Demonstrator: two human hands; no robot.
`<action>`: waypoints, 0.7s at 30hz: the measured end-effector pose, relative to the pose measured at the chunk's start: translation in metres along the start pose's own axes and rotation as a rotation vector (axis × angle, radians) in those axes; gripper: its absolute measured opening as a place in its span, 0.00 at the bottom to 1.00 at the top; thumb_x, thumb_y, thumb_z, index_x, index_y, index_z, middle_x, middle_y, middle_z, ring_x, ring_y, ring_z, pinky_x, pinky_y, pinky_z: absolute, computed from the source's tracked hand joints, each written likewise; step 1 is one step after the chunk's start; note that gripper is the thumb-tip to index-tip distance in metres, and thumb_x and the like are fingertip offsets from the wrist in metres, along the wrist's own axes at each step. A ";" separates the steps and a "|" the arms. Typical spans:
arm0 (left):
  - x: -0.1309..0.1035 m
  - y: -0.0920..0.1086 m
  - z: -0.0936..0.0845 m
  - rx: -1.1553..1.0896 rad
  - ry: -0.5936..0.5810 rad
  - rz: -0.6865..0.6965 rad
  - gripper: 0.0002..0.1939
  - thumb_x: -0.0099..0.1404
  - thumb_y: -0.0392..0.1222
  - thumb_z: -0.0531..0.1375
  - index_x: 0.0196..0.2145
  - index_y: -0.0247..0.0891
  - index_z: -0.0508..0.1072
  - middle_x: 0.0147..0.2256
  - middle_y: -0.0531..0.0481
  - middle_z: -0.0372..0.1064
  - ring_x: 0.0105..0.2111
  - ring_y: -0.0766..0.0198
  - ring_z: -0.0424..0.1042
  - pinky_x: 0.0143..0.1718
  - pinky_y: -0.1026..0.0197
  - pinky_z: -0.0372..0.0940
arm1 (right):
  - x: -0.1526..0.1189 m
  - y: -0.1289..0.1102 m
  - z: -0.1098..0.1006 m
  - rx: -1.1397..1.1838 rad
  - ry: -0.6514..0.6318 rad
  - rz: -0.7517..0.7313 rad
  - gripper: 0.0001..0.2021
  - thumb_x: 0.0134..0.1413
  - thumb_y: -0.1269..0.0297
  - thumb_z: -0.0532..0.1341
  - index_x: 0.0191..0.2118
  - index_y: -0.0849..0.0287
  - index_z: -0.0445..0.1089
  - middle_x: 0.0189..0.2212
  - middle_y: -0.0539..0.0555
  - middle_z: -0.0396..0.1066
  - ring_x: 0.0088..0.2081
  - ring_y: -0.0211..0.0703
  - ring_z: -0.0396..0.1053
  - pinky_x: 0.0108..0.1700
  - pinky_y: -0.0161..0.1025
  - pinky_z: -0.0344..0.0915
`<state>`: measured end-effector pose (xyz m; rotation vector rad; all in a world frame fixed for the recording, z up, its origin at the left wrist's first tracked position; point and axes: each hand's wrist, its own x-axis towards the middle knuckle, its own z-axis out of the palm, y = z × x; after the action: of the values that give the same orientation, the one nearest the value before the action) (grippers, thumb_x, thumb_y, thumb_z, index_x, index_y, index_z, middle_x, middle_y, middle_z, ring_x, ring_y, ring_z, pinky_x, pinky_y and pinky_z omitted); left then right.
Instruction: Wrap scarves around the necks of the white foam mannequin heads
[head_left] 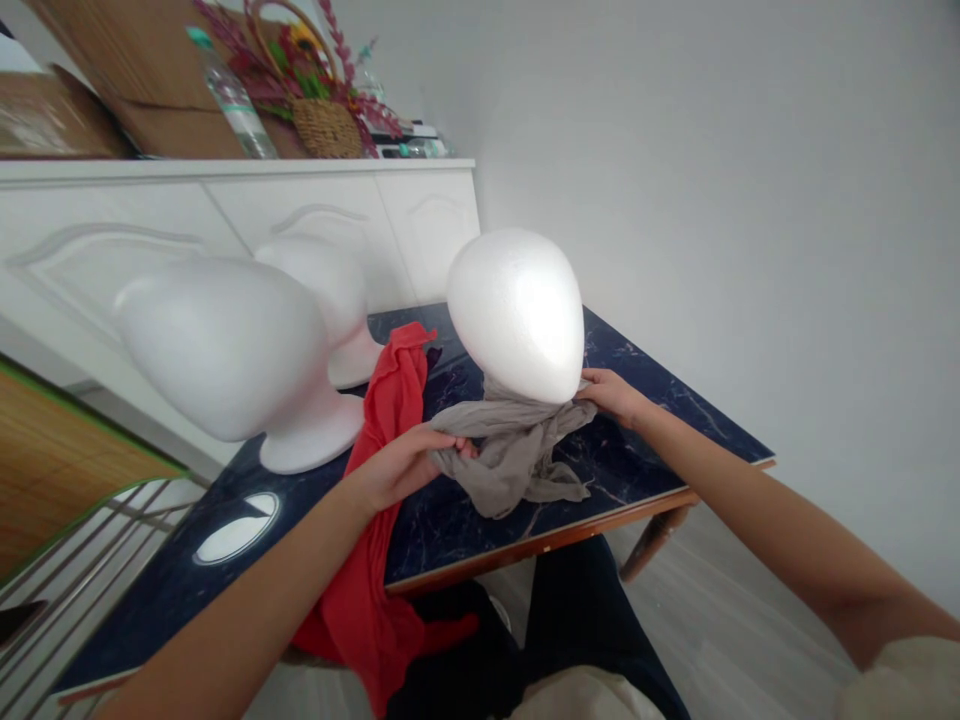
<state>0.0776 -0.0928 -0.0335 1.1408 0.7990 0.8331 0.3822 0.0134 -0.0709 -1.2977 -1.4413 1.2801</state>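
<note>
A domestic room is suggested by the white panelled cupboards (225,205), wicker flower basket (327,128) and wood-look flooring (720,600).

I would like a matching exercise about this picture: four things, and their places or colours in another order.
1. Grey cloth
2. Red cloth
3. Woven basket
4. Tabletop

A. on top of the white cabinet
B. dark blue
C. held by the left hand and right hand
D. running beneath the left forearm

Pairs: 1-C; 2-D; 3-A; 4-B
</note>
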 end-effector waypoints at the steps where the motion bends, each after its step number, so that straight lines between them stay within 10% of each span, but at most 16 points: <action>1: -0.001 -0.004 0.006 -0.068 -0.012 -0.027 0.06 0.56 0.39 0.60 0.27 0.34 0.74 0.22 0.51 0.66 0.25 0.68 0.66 0.30 0.67 0.64 | 0.001 0.001 0.001 0.004 0.001 -0.003 0.09 0.32 0.71 0.62 0.27 0.61 0.69 0.19 0.48 0.67 0.23 0.37 0.65 0.25 0.32 0.61; 5: -0.007 -0.012 0.025 -0.179 -0.175 -0.237 0.12 0.62 0.47 0.56 0.39 0.40 0.71 0.18 0.58 0.56 0.11 0.76 0.47 0.13 0.70 0.47 | 0.004 0.002 0.004 0.023 0.033 -0.015 0.10 0.30 0.69 0.65 0.27 0.60 0.69 0.20 0.49 0.68 0.25 0.40 0.65 0.30 0.36 0.64; 9: -0.023 -0.024 0.043 -0.197 -0.241 -0.336 0.18 0.62 0.53 0.55 0.44 0.41 0.70 0.25 0.52 0.65 0.14 0.73 0.57 0.14 0.68 0.50 | 0.004 0.003 0.003 0.027 0.032 -0.041 0.11 0.31 0.66 0.66 0.29 0.61 0.71 0.22 0.50 0.70 0.27 0.42 0.66 0.33 0.39 0.66; 15: -0.055 -0.088 0.098 -0.236 0.044 -0.355 0.17 0.57 0.42 0.61 0.45 0.40 0.71 0.38 0.48 0.72 0.37 0.61 0.72 0.41 0.60 0.64 | -0.002 0.004 0.005 -0.038 -0.001 -0.152 0.14 0.35 0.63 0.67 0.34 0.60 0.74 0.33 0.53 0.74 0.38 0.46 0.69 0.44 0.41 0.65; 21: -0.050 -0.170 0.128 -0.040 0.207 -0.170 0.24 0.58 0.52 0.60 0.50 0.41 0.70 0.55 0.44 0.63 0.59 0.51 0.56 0.63 0.52 0.43 | 0.000 0.004 -0.002 -0.070 -0.023 -0.197 0.12 0.37 0.63 0.65 0.32 0.61 0.73 0.30 0.51 0.73 0.34 0.42 0.68 0.40 0.38 0.65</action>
<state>0.1907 -0.2266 -0.1633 0.9466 1.0317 0.8294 0.3845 0.0133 -0.0751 -1.1567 -1.6002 1.1262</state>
